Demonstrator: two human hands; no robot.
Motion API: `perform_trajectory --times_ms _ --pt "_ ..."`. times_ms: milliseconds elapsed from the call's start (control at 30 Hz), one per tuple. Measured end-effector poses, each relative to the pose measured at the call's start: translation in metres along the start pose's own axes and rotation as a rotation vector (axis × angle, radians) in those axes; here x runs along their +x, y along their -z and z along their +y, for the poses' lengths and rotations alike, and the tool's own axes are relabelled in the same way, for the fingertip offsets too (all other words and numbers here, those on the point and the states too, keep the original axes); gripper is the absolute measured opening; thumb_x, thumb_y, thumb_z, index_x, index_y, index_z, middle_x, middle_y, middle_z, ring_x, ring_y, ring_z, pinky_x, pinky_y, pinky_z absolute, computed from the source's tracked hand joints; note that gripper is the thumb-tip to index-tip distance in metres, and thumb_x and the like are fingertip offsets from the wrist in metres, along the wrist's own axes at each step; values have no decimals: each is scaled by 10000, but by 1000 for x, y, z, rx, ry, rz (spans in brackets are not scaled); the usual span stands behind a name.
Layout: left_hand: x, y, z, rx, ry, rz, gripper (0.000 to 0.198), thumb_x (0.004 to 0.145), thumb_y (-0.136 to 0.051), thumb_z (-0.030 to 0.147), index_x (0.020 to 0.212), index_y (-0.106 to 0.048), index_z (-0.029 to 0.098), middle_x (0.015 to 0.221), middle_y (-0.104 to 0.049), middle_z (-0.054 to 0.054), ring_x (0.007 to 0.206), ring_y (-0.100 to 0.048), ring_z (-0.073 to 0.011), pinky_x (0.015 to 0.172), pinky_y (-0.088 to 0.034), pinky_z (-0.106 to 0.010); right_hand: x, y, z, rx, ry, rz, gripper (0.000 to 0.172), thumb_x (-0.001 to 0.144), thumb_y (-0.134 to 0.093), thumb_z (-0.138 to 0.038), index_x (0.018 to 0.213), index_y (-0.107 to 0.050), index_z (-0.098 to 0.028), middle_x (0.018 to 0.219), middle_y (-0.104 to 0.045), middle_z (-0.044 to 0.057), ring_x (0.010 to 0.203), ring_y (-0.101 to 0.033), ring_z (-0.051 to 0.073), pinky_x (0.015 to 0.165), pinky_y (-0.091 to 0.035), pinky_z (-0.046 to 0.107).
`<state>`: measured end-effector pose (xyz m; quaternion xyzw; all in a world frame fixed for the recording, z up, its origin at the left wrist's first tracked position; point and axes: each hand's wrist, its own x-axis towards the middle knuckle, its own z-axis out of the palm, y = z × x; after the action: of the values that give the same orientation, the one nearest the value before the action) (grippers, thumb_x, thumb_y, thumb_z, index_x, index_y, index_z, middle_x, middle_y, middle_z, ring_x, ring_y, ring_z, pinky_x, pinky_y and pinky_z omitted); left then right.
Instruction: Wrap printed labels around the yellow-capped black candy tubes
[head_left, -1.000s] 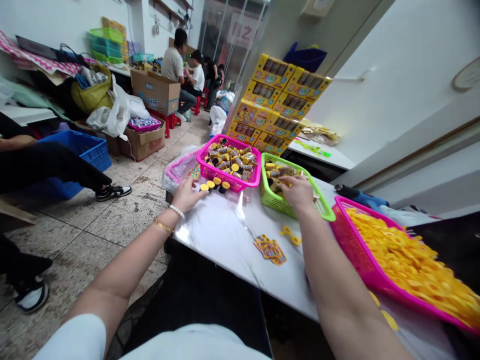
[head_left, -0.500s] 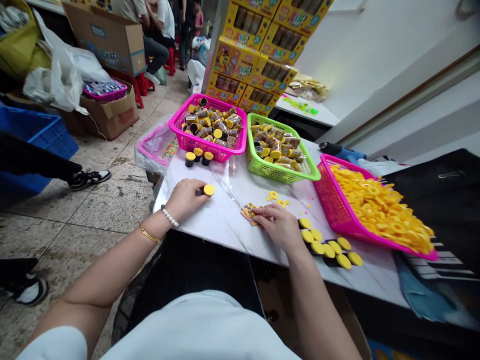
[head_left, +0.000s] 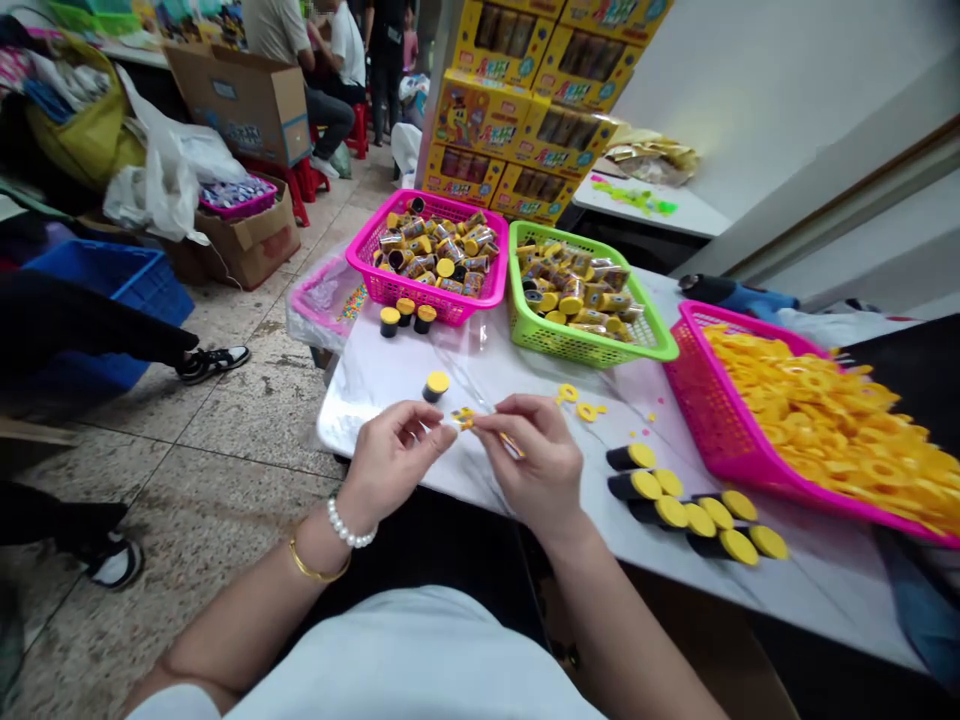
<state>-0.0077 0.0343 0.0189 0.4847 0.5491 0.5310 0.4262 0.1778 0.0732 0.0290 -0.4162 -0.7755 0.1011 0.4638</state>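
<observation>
My right hand (head_left: 534, 455) pinches a small yellow patterned label (head_left: 466, 416) between thumb and fingers, above the table's front edge. My left hand (head_left: 397, 452) is at the label's left end, its thumb and fingers closed together there; the exact grip is partly hidden. Just beyond the left hand stands a black tube with a yellow lid (head_left: 436, 386), upright and untouched. To the right of my right hand, several more black tubes with yellow lids (head_left: 672, 512) are grouped on the table. Small yellow ring-shaped pieces (head_left: 589, 411) lie beyond the right hand.
A pink basket (head_left: 429, 300) and a green basket (head_left: 592, 347) hold small filled tubes. Another pink basket (head_left: 701, 425) is heaped with yellow plastic pieces. Yellow display boxes (head_left: 487, 120) are stacked behind. A person's leg and shoe (head_left: 214, 362) are at left.
My left hand has let go of the yellow-lidded tube and moved right, toward my right hand. My right hand has lifted a label from the table. The view has shifted slightly.
</observation>
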Motion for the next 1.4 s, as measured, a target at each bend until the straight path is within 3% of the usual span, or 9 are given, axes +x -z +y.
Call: perform_trajectory --times_ms 67,167,267,333,500,800,1067,1267,1400 --pt "1 3 -3 -69 27 15 219 810 -749 390 843 -741 174 821 -734 -42 716 -619 -150 708 -497 -259 -1 -17 -16 146 -45 -23 33 863 -722 -270 873 -748 -287 953 -655 61 815 -663 197 728 -587 361" --pt "5 14 -6 -119 42 42 195 800 -741 355 743 -734 169 755 -735 -41 716 -642 -168 723 -504 -272 -3 -36 -26 457 -356 -76 241 819 -764 -405 992 -690 -254 937 -692 57 724 -680 185 627 -594 338" --pt "5 22 -6 -63 43 -4 174 812 -715 318 723 -741 170 736 -734 -39 712 -642 -170 705 -491 -264 -3 -47 -26 694 -653 -313 390 820 -706 -583 870 -649 -200 652 -657 2 465 -570 125 414 -469 249" --pt "1 23 -5 -11 18 36 205 844 -685 329 715 -729 174 706 -706 -27 680 -611 -155 666 -466 -249 -3 -51 -27 687 -704 -359 456 821 -681 -631 715 -588 -198 484 -549 -47 369 -439 85 357 -358 210" --pt "-16 19 -1 -12 -85 293 264 890 -665 378 711 -679 185 660 -615 -3 605 -523 -127 596 -418 -239 -9 -58 -32 526 -696 -119 531 843 -631 -674 614 -526 -207 434 -464 -69 350 -390 76 341 -291 207" --pt "-30 11 -6 35 -173 278 202 931 -638 333 939 -794 205 787 -701 -50 673 -588 -147 620 -459 -255 -14 -62 -35 492 -590 -108 497 896 -621 -598 603 -566 -200 464 -468 -58 395 -387 83 380 -319 221" --pt "-32 13 -11 -112 21 330 220 876 -685 404 852 -754 197 727 -706 -32 546 -536 -124 534 -450 -248 -16 -64 -38 433 -503 -82 471 921 -605 -558 606 -601 -209 485 -500 -42 445 -434 110 462 -372 251" --pt "-37 17 -8 25 -146 393 151 875 -698 312 859 -804 205 829 -682 -60 675 -580 -144 588 -460 -255 -23 -69 -34 363 -438 -66 478 930 -627 -483 549 -541 -207 521 -482 -36 506 -434 115 522 -369 262" --pt "-38 17 -10 49 -152 381 144 878 -703 307 870 -815 218 761 -625 -41 661 -565 -142 566 -440 -254 -25 -69 -34 341 -417 -67 477 941 -618 -464 552 -520 -206 535 -466 -38 520 -417 114 540 -360 267"
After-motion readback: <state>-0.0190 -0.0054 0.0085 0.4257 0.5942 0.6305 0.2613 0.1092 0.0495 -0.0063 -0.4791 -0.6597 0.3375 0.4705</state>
